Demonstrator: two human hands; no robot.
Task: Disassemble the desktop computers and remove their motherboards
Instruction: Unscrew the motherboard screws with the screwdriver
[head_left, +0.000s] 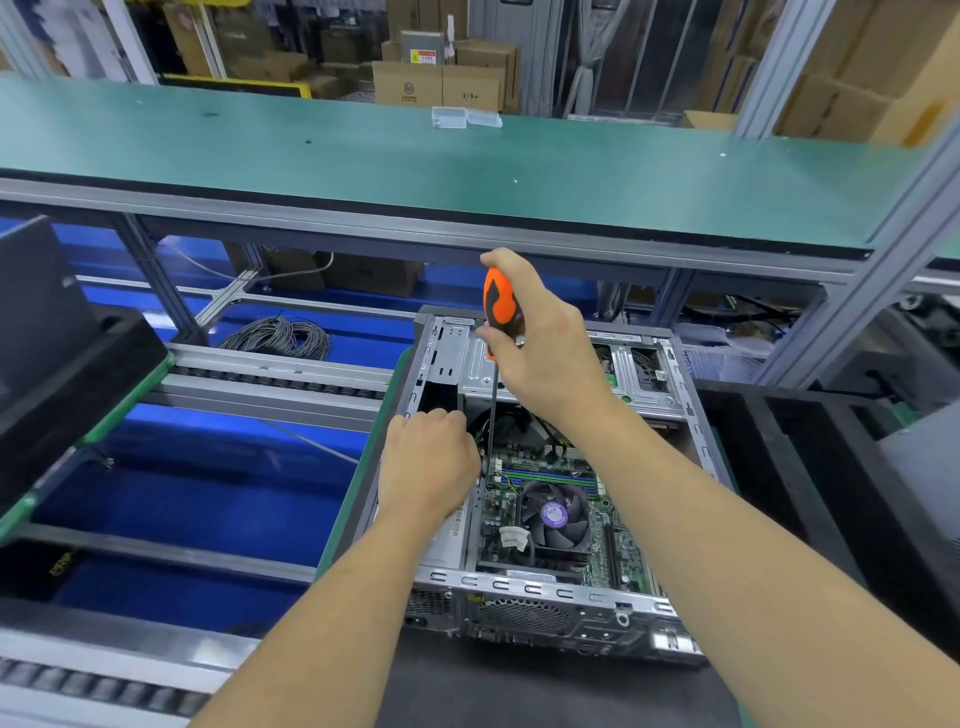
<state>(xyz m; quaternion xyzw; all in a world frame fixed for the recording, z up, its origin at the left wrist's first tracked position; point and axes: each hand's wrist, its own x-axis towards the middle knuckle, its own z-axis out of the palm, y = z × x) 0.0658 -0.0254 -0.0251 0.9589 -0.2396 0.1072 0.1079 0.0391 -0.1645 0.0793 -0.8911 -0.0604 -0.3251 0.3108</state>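
Note:
An opened desktop computer case (545, 587) lies flat in front of me, its side panel off. Inside sits the green motherboard (618, 545) with a black CPU fan (553, 517) on it. My right hand (540, 338) grips the orange-and-black handle of a screwdriver (498, 306), held upright with its long shaft running down into the case near the board's far left corner. My left hand (428, 462) reaches into the case beside the shaft, fingers curled near the tip; what they touch is hidden.
The case rests on a dark mat (519, 686). A roller conveyor (270, 379) and blue floor lie to the left, with a coil of grey cable (280, 338). A black foam tray (57, 374) stands far left. A green shelf (415, 161) overhangs the bench.

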